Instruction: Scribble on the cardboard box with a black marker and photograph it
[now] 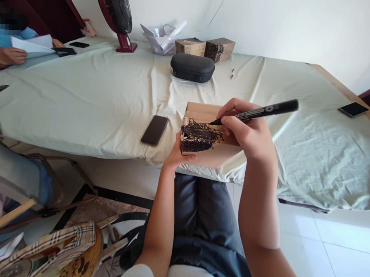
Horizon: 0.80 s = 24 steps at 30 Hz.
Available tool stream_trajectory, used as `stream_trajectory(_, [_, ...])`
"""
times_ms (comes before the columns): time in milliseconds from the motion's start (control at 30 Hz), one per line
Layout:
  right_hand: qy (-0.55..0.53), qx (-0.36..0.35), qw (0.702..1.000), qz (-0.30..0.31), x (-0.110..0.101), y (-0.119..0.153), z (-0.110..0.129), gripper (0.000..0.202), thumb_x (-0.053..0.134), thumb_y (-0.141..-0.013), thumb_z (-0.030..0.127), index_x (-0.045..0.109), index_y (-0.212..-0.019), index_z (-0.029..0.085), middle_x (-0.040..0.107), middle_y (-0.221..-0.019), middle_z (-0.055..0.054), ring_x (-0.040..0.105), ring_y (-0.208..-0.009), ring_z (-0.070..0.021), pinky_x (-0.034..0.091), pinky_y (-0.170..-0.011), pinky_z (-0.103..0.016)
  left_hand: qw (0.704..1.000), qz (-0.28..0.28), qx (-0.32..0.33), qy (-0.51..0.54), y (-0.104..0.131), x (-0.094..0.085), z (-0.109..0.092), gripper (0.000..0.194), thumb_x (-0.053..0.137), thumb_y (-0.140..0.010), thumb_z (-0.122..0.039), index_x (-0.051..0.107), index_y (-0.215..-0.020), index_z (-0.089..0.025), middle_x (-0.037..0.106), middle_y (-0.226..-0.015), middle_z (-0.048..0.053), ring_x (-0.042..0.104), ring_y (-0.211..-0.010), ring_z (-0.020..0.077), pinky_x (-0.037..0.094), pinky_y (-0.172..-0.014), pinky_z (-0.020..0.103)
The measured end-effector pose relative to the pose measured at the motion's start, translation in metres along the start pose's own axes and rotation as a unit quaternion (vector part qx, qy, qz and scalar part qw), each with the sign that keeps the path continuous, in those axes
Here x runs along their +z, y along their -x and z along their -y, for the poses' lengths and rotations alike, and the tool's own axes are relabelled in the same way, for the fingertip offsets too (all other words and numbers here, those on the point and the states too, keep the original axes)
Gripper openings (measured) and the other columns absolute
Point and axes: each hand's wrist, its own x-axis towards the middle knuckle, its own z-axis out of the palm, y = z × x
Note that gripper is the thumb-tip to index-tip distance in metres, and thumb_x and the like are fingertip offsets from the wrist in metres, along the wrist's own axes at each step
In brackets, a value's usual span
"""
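Note:
A cardboard box (209,153) rests at the table's near edge, with dense black scribbles over its left part, on the top and the front side. My left hand (178,154) grips the box's left end, the thumb lying along its front. In my right hand (246,125) is a black marker (267,110), pinched between thumb and fingers, its tip at the scribbles on the box top. A dark phone (155,130) lies on the cloth left of the box.
Behind the box are a black case (192,67), two scribbled cardboard boxes (220,49), a plastic basket (160,40) of papers and a fan (124,42). A person holding papers (31,47) sits at the left. Another phone (353,109) lies at the right.

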Motion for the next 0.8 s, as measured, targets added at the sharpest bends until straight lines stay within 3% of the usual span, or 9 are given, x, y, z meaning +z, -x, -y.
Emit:
stream_trajectory(133, [0.013, -0.002, 1.0, -0.025, 0.0, 0.0, -0.003, 0.024, 0.065, -0.084, 0.02, 0.056, -0.061, 0.023, 0.038, -0.055, 0.005, 0.033, -0.052, -0.0098, 0.026, -0.049, -0.025, 1.0, 0.0, -0.002, 0.006, 0.0, 0.001, -0.002, 0.127, 0.109, -0.039, -0.055, 0.057, -0.151, -0.026, 0.061, -0.151, 0.016, 0.053, -0.152, 0.0455, 0.042, -0.129, 0.062])
stream_trajectory(300, [-0.004, -0.009, 0.998, -0.069, -0.001, 0.002, -0.007, 0.023, 0.064, -0.088, 0.024, 0.06, -0.065, 0.023, 0.043, -0.06, 0.003, 0.038, -0.055, -0.0115, 0.031, -0.052, -0.026, 1.0, 0.005, 0.008, 0.005, -0.001, 0.003, -0.004, 0.128, 0.109, -0.041, -0.054, 0.055, -0.153, -0.026, 0.06, -0.155, 0.017, 0.053, -0.151, 0.0455, 0.042, -0.129, 0.061])
stream_trajectory(600, [0.023, -0.002, 1.0, -0.005, 0.002, 0.001, -0.002, 0.016, 0.067, -0.086, 0.022, 0.063, -0.071, 0.023, 0.046, -0.058, 0.005, 0.039, -0.053, -0.0106, 0.031, -0.053, -0.026, 1.0, 0.003, 0.009, 0.005, -0.002, 0.005, -0.003, 0.128, 0.109, -0.038, -0.058, 0.058, -0.152, -0.025, 0.059, -0.155, 0.018, 0.046, -0.156, 0.047, 0.036, -0.132, 0.062])
stream_trajectory(700, [0.007, -0.027, 0.997, -0.076, 0.006, 0.005, -0.007, 0.019, 0.068, -0.093, 0.033, 0.062, -0.077, 0.026, 0.045, -0.06, 0.005, 0.044, -0.055, -0.0138, 0.037, -0.056, -0.029, 1.0, 0.0, 0.016, 0.003, 0.001, 0.005, -0.006, 0.127, 0.108, -0.04, -0.057, 0.057, -0.152, -0.026, 0.059, -0.155, 0.017, 0.047, -0.156, 0.0469, 0.037, -0.132, 0.061])
stream_trajectory(800, [-0.041, -0.07, 0.971, -0.226, 0.009, 0.017, -0.022, 0.015, 0.061, -0.103, 0.045, 0.06, -0.095, 0.032, 0.049, -0.065, 0.004, 0.055, -0.059, -0.0192, 0.045, -0.061, -0.034, 1.0, -0.009, 0.024, -0.003, 0.005, 0.001, -0.01, 0.123, 0.107, -0.048, -0.056, 0.054, -0.154, -0.025, 0.062, -0.152, 0.017, 0.053, -0.151, 0.0461, 0.041, -0.129, 0.061])
